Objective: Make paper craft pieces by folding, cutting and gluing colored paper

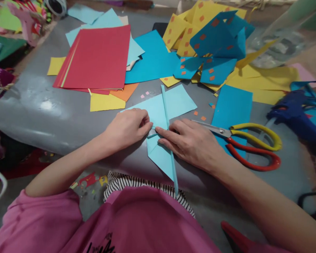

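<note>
Light-blue paper (160,158) lies at the gray table (76,123)'s near edge, its narrow folded strip (163,102) running lengthwise away from the torso, under the nearer right hand (193,144). The left hand (129,124) pinches a small fold; whether the right grips or presses, I cannot tell. At far right is 1 clear plastic container (276,45), contents unclear.

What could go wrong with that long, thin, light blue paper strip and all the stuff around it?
The thin light blue paper strip pokes past the edge of the smooth grey table, so a bump from the body might bend it. The metal scissors with one yellow and one red handle point toward the right hand, so a careless slide back could mean a poke.
</note>
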### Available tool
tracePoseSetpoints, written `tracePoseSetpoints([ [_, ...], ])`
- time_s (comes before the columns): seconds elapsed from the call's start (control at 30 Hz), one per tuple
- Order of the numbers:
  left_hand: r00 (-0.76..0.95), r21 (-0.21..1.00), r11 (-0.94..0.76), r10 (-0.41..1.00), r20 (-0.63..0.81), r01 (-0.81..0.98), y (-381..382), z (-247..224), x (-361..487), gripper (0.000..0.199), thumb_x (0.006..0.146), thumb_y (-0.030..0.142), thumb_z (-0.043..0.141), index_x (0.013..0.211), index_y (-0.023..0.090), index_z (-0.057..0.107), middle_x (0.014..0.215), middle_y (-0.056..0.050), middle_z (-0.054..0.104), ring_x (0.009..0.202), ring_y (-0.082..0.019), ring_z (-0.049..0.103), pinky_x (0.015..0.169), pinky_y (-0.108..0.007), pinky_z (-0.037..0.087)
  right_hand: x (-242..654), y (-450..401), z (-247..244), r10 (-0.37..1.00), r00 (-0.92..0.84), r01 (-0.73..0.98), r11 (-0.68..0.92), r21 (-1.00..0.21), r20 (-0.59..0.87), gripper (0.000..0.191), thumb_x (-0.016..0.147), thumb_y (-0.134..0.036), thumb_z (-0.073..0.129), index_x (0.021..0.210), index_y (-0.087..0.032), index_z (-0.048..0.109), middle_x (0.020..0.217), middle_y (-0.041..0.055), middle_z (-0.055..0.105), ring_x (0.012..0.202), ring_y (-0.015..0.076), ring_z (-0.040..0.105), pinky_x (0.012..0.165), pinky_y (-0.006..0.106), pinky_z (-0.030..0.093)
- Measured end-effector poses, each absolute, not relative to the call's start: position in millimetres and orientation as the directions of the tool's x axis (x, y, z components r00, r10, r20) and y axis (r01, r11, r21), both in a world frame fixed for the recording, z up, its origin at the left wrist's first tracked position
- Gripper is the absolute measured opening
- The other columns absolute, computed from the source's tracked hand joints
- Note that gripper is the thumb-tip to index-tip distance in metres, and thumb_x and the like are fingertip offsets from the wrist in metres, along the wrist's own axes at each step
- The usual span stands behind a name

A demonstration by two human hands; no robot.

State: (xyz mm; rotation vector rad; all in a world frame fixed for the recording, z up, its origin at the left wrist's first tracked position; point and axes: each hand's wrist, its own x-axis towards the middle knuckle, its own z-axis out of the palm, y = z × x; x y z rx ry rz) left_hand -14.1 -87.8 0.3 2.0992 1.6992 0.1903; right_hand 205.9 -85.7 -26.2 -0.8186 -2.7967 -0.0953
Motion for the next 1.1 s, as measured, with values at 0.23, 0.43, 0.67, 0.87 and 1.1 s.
tracePoseSetpoints([
  [0.23, 0.336, 0.406, -0.230, 0.918, -0.212, 0.884, -86.6, 4.7, -19.8, 0.023, 0.091, 0.032, 0.053, 0.074, 0.019, 0.063, 0.078, -0.003, 0.066, 0.071, -0.017, 0.058, 0.064, -0.029, 0.037, 205.2, -88.3, -27.8, 0.530, -0.814, 0.539, 0.842, -0.032, 0.236, 0.035, 0.106, -0.035, 0.044, 0.118, -0.020, 0.072, 0.088, 0.0080, 0.064, 0.076, 0.0186, 0.049, 0.068, 0.033, 0.030],
  [0.43, 0.315, 0.411, -0.202, 0.922, -0.227, 0.889, -89.0, 5.7, -19.2, 0.018, 0.087, 0.027, 0.055, 0.070, 0.020, 0.054, 0.072, -0.001, 0.061, 0.066, -0.015, 0.053, 0.062, -0.028, 0.034, 204.1, -88.2, -28.0, 0.547, -0.809, 0.557, 0.830, -0.015, 0.215, 0.036, 0.107, -0.037, 0.040, 0.116, -0.024, 0.072, 0.087, 0.0070, 0.063, 0.074, 0.0179, 0.046, 0.066, 0.033, 0.025],
  [0.67, 0.355, 0.416, -0.240, 0.907, -0.226, 0.877, -89.4, 2.9, -21.2, 0.016, 0.090, 0.026, 0.052, 0.076, 0.019, 0.058, 0.083, -0.003, 0.059, 0.073, -0.016, 0.055, 0.067, -0.028, 0.040, 203.4, -88.3, -27.2, 0.557, -0.807, 0.566, 0.824, -0.011, 0.195, 0.037, 0.108, -0.033, 0.037, 0.118, -0.024, 0.071, 0.087, 0.0074, 0.061, 0.074, 0.0180, 0.045, 0.064, 0.035, 0.021],
  [0.87, 0.308, 0.407, -0.264, 0.950, -0.047, 0.875, -109.2, 1.2, -26.6, 0.019, 0.093, 0.026, 0.052, 0.108, 0.021, 0.062, 0.105, -0.005, 0.064, 0.086, -0.018, 0.062, 0.076, -0.030, 0.045, 202.8, -87.6, -29.2, 0.556, -0.804, 0.562, 0.826, -0.034, 0.211, 0.039, 0.108, -0.034, 0.034, 0.118, -0.024, 0.071, 0.085, 0.0070, 0.060, 0.072, 0.0172, 0.045, 0.063, 0.034, 0.023],
  [1.1, 0.254, 0.420, -0.216, 0.966, -0.038, 0.882, -121.5, -9.6, -22.1, 0.013, 0.097, 0.028, 0.052, 0.095, 0.020, 0.063, 0.092, -0.004, 0.066, 0.087, -0.019, 0.061, 0.072, -0.029, 0.043, 205.7, -87.2, -31.5, 0.549, -0.791, 0.541, 0.834, -0.109, 0.271, 0.037, 0.107, -0.036, 0.040, 0.120, -0.020, 0.070, 0.088, 0.0080, 0.064, 0.077, 0.0188, 0.052, 0.064, 0.032, 0.032],
])
